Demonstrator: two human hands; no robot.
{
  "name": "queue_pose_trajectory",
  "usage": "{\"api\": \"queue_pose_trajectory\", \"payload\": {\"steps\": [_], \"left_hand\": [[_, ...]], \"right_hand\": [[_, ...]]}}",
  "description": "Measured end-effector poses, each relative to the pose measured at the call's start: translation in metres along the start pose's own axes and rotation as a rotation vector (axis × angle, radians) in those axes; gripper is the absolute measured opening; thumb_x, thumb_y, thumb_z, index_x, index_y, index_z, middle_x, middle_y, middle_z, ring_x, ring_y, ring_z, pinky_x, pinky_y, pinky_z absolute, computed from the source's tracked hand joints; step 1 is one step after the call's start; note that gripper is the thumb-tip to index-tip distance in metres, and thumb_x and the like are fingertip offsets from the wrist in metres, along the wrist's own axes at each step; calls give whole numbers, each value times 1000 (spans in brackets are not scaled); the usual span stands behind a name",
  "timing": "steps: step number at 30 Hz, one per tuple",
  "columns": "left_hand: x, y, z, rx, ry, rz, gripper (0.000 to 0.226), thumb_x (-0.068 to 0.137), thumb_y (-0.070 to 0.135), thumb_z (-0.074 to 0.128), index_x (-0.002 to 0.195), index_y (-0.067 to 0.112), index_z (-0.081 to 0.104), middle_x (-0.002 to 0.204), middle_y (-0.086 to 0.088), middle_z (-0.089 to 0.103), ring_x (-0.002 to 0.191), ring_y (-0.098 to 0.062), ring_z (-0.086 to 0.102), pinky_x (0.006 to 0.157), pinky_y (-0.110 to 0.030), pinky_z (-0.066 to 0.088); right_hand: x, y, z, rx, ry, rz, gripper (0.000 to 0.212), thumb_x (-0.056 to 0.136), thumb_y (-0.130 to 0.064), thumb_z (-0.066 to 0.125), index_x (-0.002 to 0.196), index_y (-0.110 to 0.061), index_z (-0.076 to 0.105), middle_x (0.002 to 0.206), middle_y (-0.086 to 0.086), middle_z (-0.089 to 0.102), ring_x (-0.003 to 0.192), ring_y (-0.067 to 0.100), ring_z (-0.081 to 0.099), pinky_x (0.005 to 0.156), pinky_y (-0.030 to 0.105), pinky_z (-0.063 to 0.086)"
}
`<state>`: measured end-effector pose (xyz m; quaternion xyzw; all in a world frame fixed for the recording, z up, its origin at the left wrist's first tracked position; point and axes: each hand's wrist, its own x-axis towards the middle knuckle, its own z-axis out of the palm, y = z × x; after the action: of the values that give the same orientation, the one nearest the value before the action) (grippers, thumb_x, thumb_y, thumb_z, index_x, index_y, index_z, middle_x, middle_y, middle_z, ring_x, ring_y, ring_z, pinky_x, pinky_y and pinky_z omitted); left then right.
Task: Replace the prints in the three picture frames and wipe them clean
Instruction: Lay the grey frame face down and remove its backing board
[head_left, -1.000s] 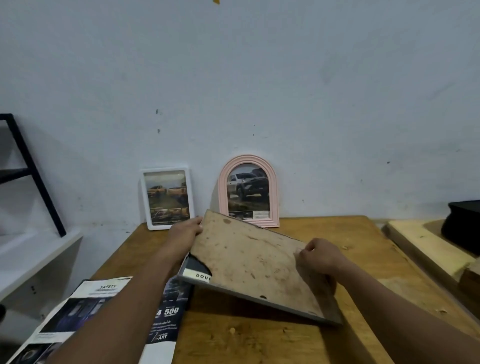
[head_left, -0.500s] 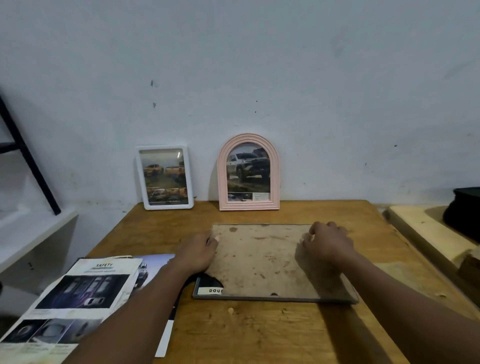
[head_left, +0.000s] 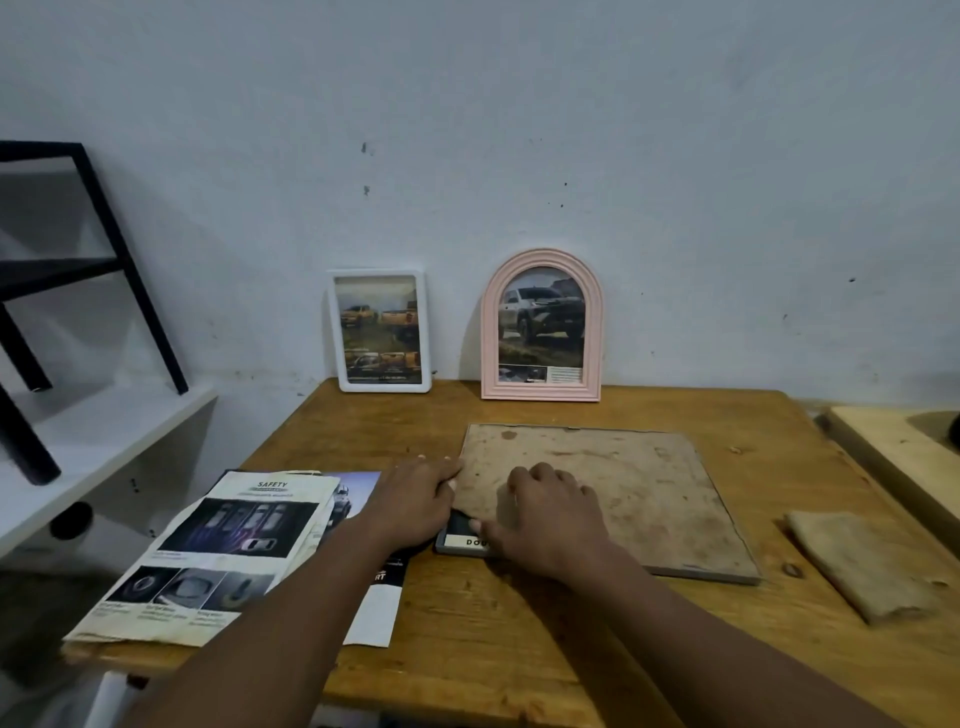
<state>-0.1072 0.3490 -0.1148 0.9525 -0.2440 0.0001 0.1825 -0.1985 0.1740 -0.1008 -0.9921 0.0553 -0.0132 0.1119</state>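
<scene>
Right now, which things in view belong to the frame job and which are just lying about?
Job: large frame lying face down, white frame, pink arched frame, brochure pages, tan cloth.
Lying about: black metal rack, white shelf, wooden board at far right.

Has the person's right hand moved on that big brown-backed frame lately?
Yes: the right hand slid left, from right of the pink arched frame to in front of it.

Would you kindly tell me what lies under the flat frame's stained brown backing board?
Under the stained brown backing board, only a corner of a dark print with a white lettered strip shows; the board hides the rest.
</scene>
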Motion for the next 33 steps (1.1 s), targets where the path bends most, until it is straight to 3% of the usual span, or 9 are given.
{"api": "queue_pose_trajectory", "payload": {"steps": [4,10,13,19,23,27,30,33], "left_hand": [[-1,-4,5,-51,20,-12,44,106,27,45,150,24,50,150,-2,54,140,-28,45,113,-44,37],[-4,-8,14,-118,33,-26,54,100,32,32,151,23,48,149,-8,54,142,-28,43,117,-45,34],[-7,-9,15,-97,51,5,59,96,33,28,152,24,45,150,-7,54,144,-27,40,119,-44,29],[-8,-5,15,29,94,51,51,105,29,41,156,28,36,161,6,39,155,-22,16,124,-42,7],[-7,-4,15,54,74,35,47,106,27,37,153,27,40,162,4,37,155,-23,15,125,-45,8],[-4,5,13,133,13,81,64,98,25,48,159,28,27,165,1,29,156,-25,10,126,-47,6],[3,9,12,219,-37,104,72,96,34,55,160,27,23,166,-1,27,156,-25,8,126,-48,5],[6,10,10,301,-42,119,69,95,39,60,156,24,32,163,-1,34,156,-24,10,126,-48,7]], "right_hand": [[4,-7,-10,-149,13,-84,65,90,-70,46,128,-19,51,124,10,58,109,28,57,85,41,49],[4,-20,-19,-324,21,-358,37,102,-42,42,111,-12,62,101,8,65,73,22,51,63,36,40],[6,-25,-23,-310,6,-369,31,101,-34,45,112,-10,61,104,11,66,73,24,47,65,37,38],[1,-30,-35,-316,44,-404,27,101,-27,46,115,-8,61,109,15,66,92,32,61,68,36,38],[3,-30,-49,-273,131,-400,26,101,-27,45,112,-10,62,104,14,65,75,26,46,65,37,35],[3,-30,-61,-282,220,-398,23,101,-24,48,115,-11,61,103,11,66,74,23,43,63,36,35],[-2,-32,-61,-311,204,-421,26,99,-24,57,121,-11,57,108,10,65,79,25,51,64,34,35],[-6,-33,-52,-349,180,-464,34,96,-23,63,125,-9,53,114,11,65,94,30,64,67,35,41]]}}
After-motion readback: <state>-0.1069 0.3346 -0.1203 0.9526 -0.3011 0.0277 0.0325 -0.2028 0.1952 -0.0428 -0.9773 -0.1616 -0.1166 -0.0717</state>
